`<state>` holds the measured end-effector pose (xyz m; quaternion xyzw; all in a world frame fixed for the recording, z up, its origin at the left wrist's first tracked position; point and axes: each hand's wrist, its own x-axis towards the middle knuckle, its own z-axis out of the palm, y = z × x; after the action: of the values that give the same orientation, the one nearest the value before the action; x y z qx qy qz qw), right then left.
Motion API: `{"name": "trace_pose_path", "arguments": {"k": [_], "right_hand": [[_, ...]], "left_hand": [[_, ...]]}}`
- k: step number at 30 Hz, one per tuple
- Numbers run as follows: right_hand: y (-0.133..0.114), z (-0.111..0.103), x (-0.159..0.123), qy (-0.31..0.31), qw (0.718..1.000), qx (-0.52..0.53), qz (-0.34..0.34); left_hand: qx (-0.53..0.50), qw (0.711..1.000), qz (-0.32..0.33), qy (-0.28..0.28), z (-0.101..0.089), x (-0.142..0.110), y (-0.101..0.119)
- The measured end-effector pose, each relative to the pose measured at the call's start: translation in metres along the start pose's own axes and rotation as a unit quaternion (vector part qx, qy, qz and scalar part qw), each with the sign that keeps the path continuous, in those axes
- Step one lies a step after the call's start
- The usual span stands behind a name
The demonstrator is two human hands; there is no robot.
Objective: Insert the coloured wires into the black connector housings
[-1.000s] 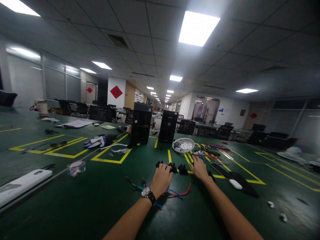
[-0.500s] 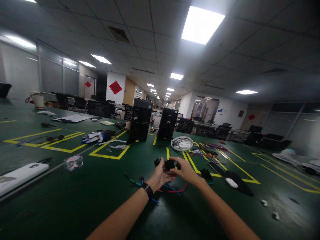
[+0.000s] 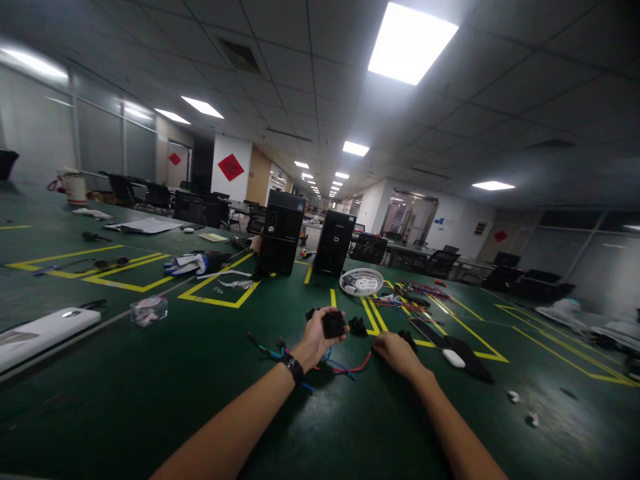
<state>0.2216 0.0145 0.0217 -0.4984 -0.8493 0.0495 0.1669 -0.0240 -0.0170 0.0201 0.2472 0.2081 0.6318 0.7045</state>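
My left hand (image 3: 314, 339), with a dark watch at its wrist, is closed around a small black block-shaped part (image 3: 333, 325), held up over the table. Just beyond it, another black part (image 3: 357, 326) sits on the green tabletop. My right hand (image 3: 395, 352) is low at the table, fingers curled together beside the end of a red wire (image 3: 364, 364); what they hold, if anything, is hidden. Further black pieces (image 3: 407, 338) show behind this hand. Blue wires (image 3: 345, 369) and a green wire (image 3: 263, 347) lie under and beside my left hand.
Two black computer towers (image 3: 281, 233) (image 3: 335, 243) stand ahead. A white basket (image 3: 361, 283) and a pile of coloured wires (image 3: 423, 293) are right of them. A clear box (image 3: 149, 311) and gloves (image 3: 193, 265) lie left; a white case (image 3: 453, 358) and earbuds (image 3: 513, 397) lie right.
My right hand has come away from the black part held in my left and moved right and down to the table. A black part on the table beyond my left hand now shows.
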Motion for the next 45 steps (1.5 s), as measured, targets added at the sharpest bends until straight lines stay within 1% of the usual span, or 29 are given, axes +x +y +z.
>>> {"name": "trace_pose_path", "arguments": {"k": [2,3,5,6,7,9,10,12,14,16,18,22,26,30,34,39,45], "right_hand": [[-0.011,0.002,0.003,0.013,1.0,0.014,-0.001],[-0.019,0.004,0.005,0.018,0.999,0.043,-0.006],[-0.038,0.007,0.009,0.03,0.987,0.157,-0.013],[-0.048,0.009,0.01,0.035,0.972,0.233,-0.014],[-0.058,0.011,0.012,0.041,0.951,0.307,-0.011],[-0.077,0.015,0.013,0.051,0.909,0.414,0.006],[-0.085,0.016,0.013,0.051,0.893,0.446,0.016],[-0.097,0.019,0.012,0.041,0.871,0.488,0.033],[-0.104,0.022,0.011,0.023,0.858,0.511,0.043],[-0.106,0.024,0.009,0.017,0.851,0.523,0.046],[-0.106,0.026,0.008,0.018,0.845,0.533,0.046],[-0.106,0.027,0.008,0.017,0.839,0.542,0.046],[-0.108,0.027,0.008,0.031,0.844,0.533,0.048],[-0.108,0.027,0.008,0.048,0.852,0.519,0.044],[-0.105,0.027,0.009,0.052,0.849,0.525,0.044],[-0.105,0.025,0.008,0.036,0.846,0.529,0.044],[-0.104,0.025,0.007,0.048,0.846,0.53,0.042]], "left_hand": [[-0.017,1.0,0.003,-0.004,0.003,-0.003,0.001],[-0.022,1.0,0.006,-0.004,0.005,-0.004,0.001],[-0.027,1.0,0.013,-0.004,0.006,-0.006,0.0],[-0.027,0.999,0.018,-0.003,0.006,-0.007,0.0],[-0.027,0.999,0.024,-0.002,0.006,-0.007,-0.001],[-0.027,0.999,0.038,-0.005,0.005,-0.006,-0.003],[-0.029,0.999,0.045,-0.01,0.004,-0.006,-0.004],[-0.039,0.997,0.059,-0.028,0.004,-0.005,-0.007],[-0.047,0.996,0.063,-0.046,0.005,-0.005,-0.01],[-0.047,0.996,0.054,-0.053,0.007,-0.007,-0.013],[-0.042,0.997,0.048,-0.053,0.009,-0.008,-0.014],[-0.045,0.996,0.054,-0.062,0.01,-0.009,-0.013],[-0.067,0.994,0.058,-0.06,0.009,-0.009,-0.011],[-0.062,0.995,0.052,-0.059,0.009,-0.01,-0.01],[-0.059,0.996,0.046,-0.055,0.01,-0.011,-0.01],[-0.049,0.995,0.052,-0.071,0.01,-0.012,-0.011],[-0.062,0.995,0.055,-0.062,0.011,-0.012,-0.011]]}}
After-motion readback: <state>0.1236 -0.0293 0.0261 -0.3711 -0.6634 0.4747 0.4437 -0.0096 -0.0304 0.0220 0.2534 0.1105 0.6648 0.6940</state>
